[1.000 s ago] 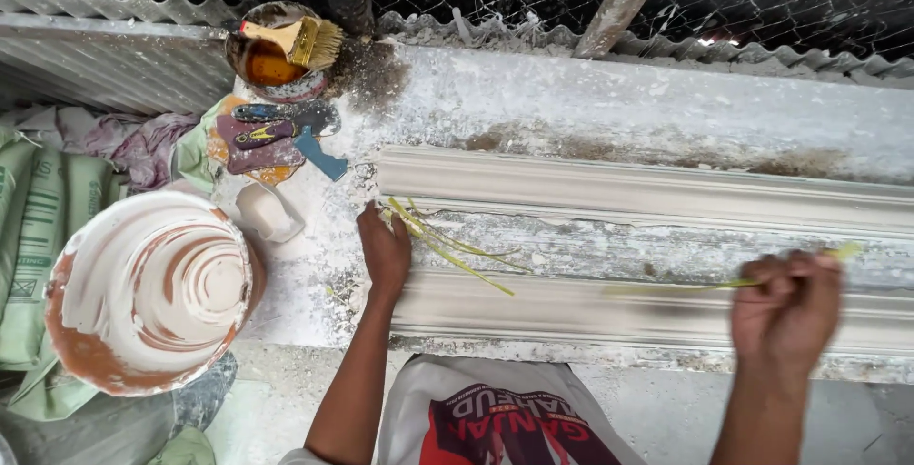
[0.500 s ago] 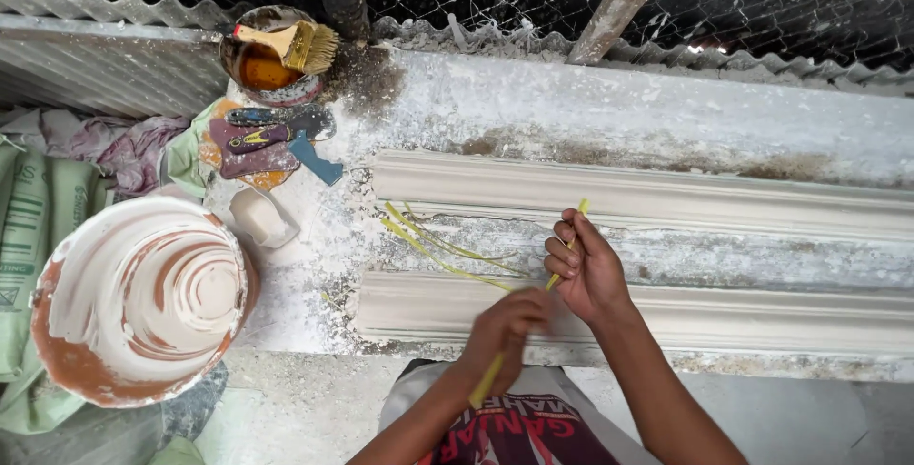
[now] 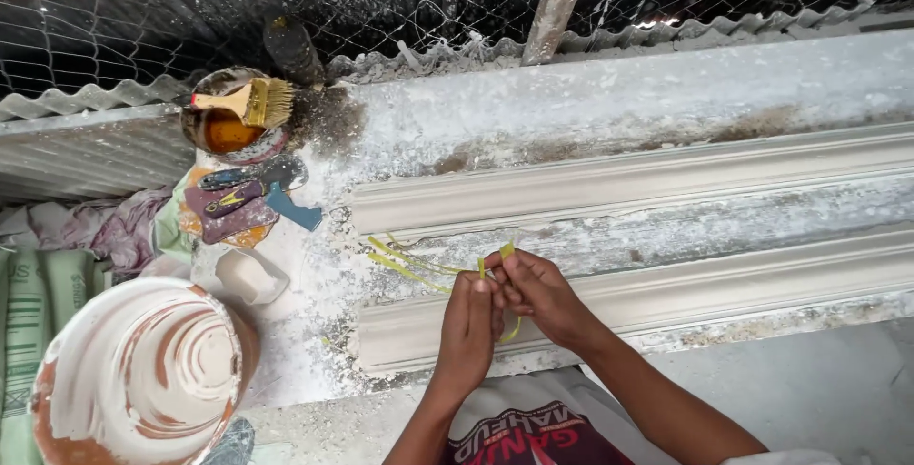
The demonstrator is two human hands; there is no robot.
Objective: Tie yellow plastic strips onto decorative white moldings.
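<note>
Low in the frame's centre, our left hand (image 3: pixel 468 327) and right hand (image 3: pixel 538 294) both pinch a yellow strip (image 3: pixel 506 252) above the moulding (image 3: pixel 666 298).

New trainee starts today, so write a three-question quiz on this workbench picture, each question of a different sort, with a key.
1. True or false: the left hand and the right hand work apart, at opposite ends of the long white moulding.
2. Where does the paintbrush lie?
A. Inside the plaster-smeared bucket
B. Across the small brown-stained pot
C. On the moulding
3. Fill in: both hands pinch a thin ____-coloured strip.

Key
1. False: the hands meet at the moulding's left end, fingers together on the strip.
2. B
3. Yellow; more such strips lie just left of the hands.
</note>
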